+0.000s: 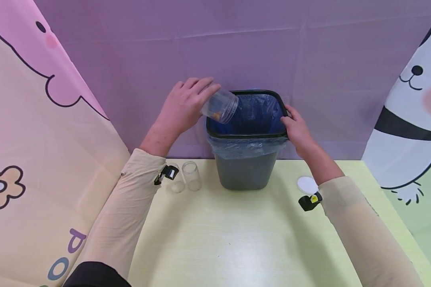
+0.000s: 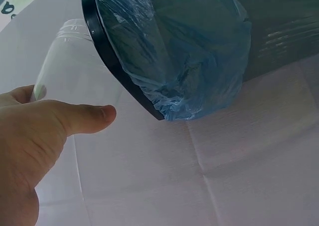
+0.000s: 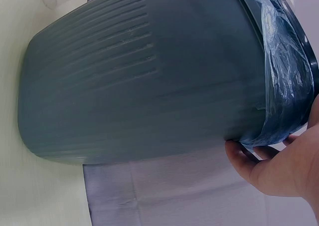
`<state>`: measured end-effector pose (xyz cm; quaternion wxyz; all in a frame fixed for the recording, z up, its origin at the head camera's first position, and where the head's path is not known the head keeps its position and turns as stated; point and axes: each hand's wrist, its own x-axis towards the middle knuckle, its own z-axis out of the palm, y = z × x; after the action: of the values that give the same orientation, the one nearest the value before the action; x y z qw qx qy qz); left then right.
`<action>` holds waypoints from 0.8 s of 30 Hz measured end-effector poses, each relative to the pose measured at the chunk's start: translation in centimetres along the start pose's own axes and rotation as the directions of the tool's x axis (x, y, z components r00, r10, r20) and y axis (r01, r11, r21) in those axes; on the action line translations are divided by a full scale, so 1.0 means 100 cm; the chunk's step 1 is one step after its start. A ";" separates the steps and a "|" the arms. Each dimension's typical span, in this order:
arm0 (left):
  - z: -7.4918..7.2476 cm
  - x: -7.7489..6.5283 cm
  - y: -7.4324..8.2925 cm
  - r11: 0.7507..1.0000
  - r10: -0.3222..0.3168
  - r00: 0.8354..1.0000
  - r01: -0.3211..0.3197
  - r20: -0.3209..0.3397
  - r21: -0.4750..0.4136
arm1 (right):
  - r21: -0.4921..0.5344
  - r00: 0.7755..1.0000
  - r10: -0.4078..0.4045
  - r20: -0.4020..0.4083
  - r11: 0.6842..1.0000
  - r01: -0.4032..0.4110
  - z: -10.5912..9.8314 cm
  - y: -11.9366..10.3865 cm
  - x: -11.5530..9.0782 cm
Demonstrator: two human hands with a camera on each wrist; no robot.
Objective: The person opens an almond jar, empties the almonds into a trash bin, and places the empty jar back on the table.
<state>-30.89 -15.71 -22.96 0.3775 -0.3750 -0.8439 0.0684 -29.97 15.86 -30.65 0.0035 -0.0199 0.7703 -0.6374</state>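
My left hand (image 1: 188, 101) grips a clear plastic jar (image 1: 220, 104), tilted with its open mouth over the left rim of a grey trash bin (image 1: 246, 171). A small orange-brown bit (image 1: 216, 116) lies inside the jar near its mouth. In the left wrist view the jar (image 2: 75, 61) shows beside the bin's black rim (image 2: 107, 54), with my thumb along it. A blue plastic bag (image 1: 262, 111) lines the bin and folds over its outside. My right hand (image 1: 297, 129) holds the bin's right rim, fingers curled around the edge and bag, as the right wrist view also shows.
Two clear empty jars (image 1: 192, 176) stand on the table left of the bin, one partly behind my left wrist. A white round lid (image 1: 307, 185) lies on the table to the right. A purple cloth wall (image 1: 186, 52) rises right behind the bin.
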 end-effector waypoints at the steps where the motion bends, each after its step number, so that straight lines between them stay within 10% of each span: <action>1: 0.000 0.000 0.000 1.000 0.000 1.000 0.000 -0.016 0.004 | -0.001 1.000 0.001 0.001 1.000 -0.001 0.000 0.000 0.000; 24: 0.004 -0.004 -0.001 1.000 -0.004 0.999 0.005 -0.036 0.014 | 0.014 1.000 0.000 0.007 1.000 0.000 0.001 -0.001 -0.002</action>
<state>-31.07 -15.97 -23.41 0.3954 -0.3717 -0.8373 0.0667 -29.77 15.75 -30.61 0.0061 -0.0220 0.7656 -0.6429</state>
